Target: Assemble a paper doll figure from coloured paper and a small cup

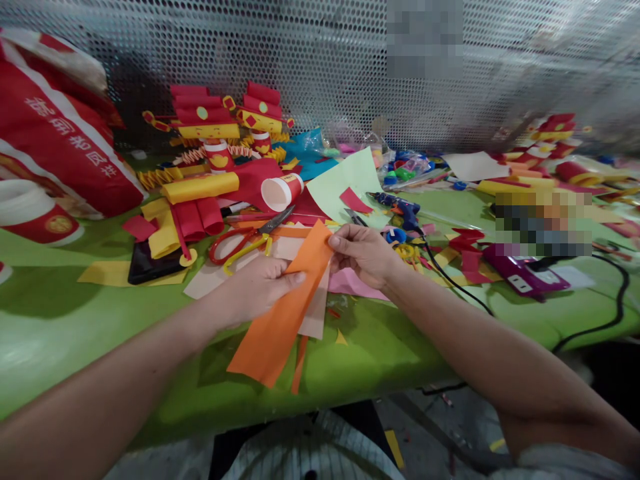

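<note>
Between my two hands is a long strip of orange paper (283,320), slanting from upper right to lower left. My left hand (257,290) grips its left edge, thumb on top. My right hand (363,250) pinches the upper right end between thumb and fingers. Beyond my left hand lie red-handled scissors (233,243) with dark blades and a yellow-handled pair (247,257), partly covered. Pale paper (316,313) and a thin orange strip (299,367) show beneath the held paper. A pink sheet (355,285) rests under my right hand.
A blue glue gun (403,207) with a black cord lies to the right, near a purple power strip (525,270). Paper-cup figures (217,153) stand at the back left. A red bag (60,133), a paper cup (283,192) and a black phone (150,263) are on the green table (400,360).
</note>
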Demonstrator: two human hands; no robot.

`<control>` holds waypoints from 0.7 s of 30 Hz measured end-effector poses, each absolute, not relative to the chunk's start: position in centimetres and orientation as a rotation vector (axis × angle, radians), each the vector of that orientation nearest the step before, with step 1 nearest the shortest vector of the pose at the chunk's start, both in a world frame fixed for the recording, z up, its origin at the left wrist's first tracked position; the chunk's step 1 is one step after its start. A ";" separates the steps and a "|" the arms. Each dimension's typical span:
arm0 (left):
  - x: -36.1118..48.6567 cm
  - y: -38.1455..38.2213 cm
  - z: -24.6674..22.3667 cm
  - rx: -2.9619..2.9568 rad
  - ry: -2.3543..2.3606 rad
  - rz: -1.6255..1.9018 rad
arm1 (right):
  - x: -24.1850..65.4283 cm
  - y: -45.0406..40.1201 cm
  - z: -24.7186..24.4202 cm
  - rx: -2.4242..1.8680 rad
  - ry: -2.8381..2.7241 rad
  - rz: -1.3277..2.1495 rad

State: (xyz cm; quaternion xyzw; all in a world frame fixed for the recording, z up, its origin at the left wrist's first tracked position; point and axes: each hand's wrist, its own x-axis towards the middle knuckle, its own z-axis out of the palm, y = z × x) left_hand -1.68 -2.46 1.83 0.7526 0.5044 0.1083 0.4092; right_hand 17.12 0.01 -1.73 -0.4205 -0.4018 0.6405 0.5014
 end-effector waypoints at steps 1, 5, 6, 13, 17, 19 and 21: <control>-1.7 -2.4 1.8 1.903 1.258 0.271 | 17.1 0.0 -1.8 -1.018 -0.968 1.552; -1.6 -2.4 1.8 1.886 1.241 0.262 | 17.1 -0.1 -1.9 -1.018 -0.964 1.560; -1.6 -2.4 1.9 1.877 1.241 0.261 | 17.1 -0.1 -1.9 -1.018 -0.964 1.557; -1.4 -2.7 2.0 1.833 1.221 0.310 | 17.0 -0.1 -1.8 -1.025 -0.992 1.563; -1.5 -2.6 2.0 1.823 1.223 0.324 | 16.6 -0.4 -1.9 -1.019 -1.017 1.579; -1.4 -2.6 1.9 1.818 1.212 0.373 | 16.1 -0.7 -1.9 -1.014 -1.048 1.613; -1.2 -2.6 1.8 1.818 1.206 0.435 | 15.7 -1.1 -1.9 -1.028 -1.085 1.656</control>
